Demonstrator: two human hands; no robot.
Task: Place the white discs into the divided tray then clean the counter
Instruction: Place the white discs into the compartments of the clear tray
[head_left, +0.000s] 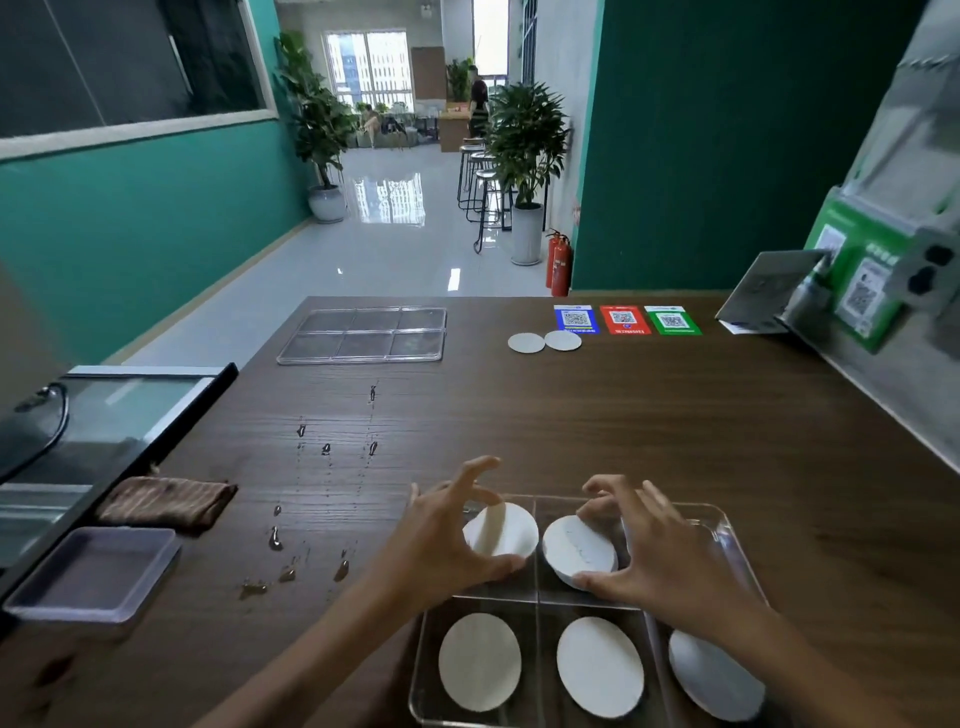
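A clear divided tray (727, 525) sits at the near edge of the brown counter. Its front row holds three white discs (479, 661), one in each compartment. My left hand (441, 540) grips a white disc (511, 535) over the back left compartment. My right hand (660, 551) holds another white disc (576, 551) over the back middle compartment. Two more white discs (525, 343) lie far back on the counter. Drops of spilled liquid (275, 538) dot the counter left of the tray.
A second clear divided tray (363, 332) lies at the far edge. A folded brown cloth (166, 501) and a lidded plastic box (93, 571) sit at the left. Blue, red and green QR cards (626, 319) lie at the back right, and a sign stand (769, 291) beyond them.
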